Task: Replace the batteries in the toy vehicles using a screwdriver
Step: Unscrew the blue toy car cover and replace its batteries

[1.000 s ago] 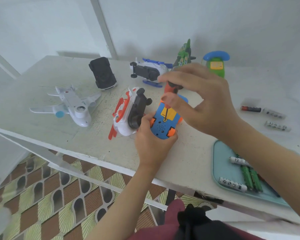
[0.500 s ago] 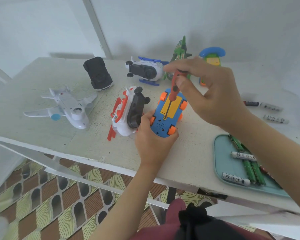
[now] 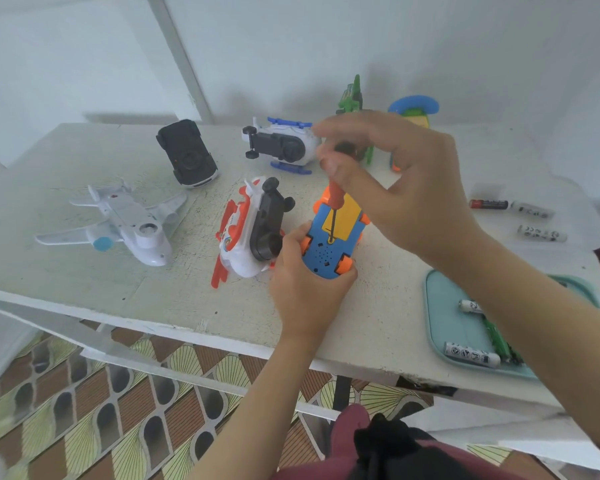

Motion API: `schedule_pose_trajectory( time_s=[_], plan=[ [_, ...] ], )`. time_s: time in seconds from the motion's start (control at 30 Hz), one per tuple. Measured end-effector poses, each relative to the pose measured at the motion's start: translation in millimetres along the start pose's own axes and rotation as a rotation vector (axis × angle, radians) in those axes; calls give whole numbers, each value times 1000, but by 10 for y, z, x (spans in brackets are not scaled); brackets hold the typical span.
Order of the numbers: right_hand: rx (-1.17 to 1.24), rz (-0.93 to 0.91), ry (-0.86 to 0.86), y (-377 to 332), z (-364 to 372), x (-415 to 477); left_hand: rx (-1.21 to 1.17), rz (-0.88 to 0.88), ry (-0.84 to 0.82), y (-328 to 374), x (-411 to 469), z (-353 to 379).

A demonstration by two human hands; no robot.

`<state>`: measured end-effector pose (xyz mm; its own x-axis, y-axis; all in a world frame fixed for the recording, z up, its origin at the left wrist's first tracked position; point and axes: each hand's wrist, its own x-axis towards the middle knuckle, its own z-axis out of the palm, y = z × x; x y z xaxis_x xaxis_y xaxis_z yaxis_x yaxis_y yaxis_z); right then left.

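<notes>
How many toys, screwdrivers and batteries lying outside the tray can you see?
Toys: 7 (white plane, black car, blue-trimmed helicopter, orange-trimmed helicopter, blue car, green toy, toy phone)
Screwdrivers: 1
Batteries outside the tray: 3
Total: 11

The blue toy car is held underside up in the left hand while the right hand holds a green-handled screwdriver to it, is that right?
Not quite: the head view shows the screwdriver on the blue toy car has a red handle, not green.
</notes>
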<state>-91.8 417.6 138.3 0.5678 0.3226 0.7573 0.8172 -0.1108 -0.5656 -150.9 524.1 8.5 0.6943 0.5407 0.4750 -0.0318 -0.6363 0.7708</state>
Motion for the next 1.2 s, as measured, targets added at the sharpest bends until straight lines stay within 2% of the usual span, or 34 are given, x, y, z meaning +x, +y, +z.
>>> schedule_pose_trajectory(
  time_s=[0.23, 0.5, 0.8, 1.0, 1.2],
  plan=[
    [20, 21, -31, 52, -5, -57, -6, 12, 1, 0, -10, 6],
    [-25, -16, 88, -6, -8, -31, -11, 11, 7, 10, -13, 0],
    [-67, 14, -21, -6, -119, -212, 3, -17, 1, 5, -18, 6],
    [-164, -13, 51, 1, -203, -470, -12, -50, 8, 25, -4, 3],
    [-81, 7, -30, 18, -257, -653, -18, -67, 14, 22, -2, 9]
  ],
)
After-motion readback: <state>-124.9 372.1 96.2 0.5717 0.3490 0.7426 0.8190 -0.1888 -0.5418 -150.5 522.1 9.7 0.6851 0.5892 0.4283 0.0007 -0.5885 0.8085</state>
